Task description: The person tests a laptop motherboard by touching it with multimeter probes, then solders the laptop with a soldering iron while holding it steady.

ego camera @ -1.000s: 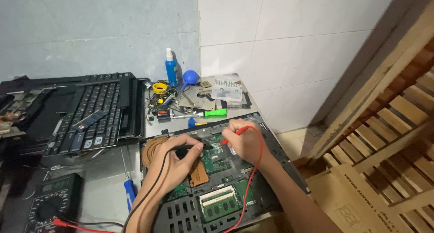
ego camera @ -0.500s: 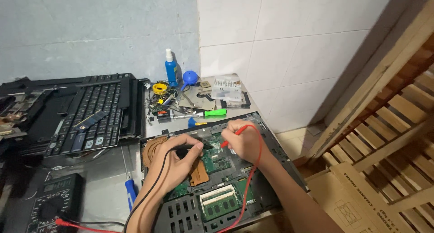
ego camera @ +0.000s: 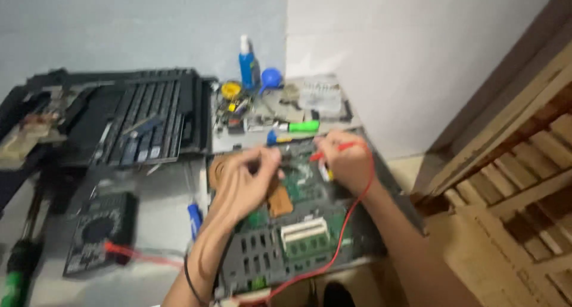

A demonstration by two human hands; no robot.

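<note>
Both hands probed the bare board.
Right hand pinched the light red probe; left hand was curled, contents unclear. The fragile board seemed best held at its edges.

View now motion-blurred; earlier pictures were sharp. We note the camera has swung: the whole scene sits a little further right and lower in frame, and more of the surface's left end shows.

Left hand has lifted slightly off the green circuit board and shifted up toward the board's top edge; its fingers look pinched together, though blur hides what they hold.

Right hand has moved a touch closer to the left one, with the red probe now pointing left toward it. The red lead hangs in a wider loop below the wrist.
</note>
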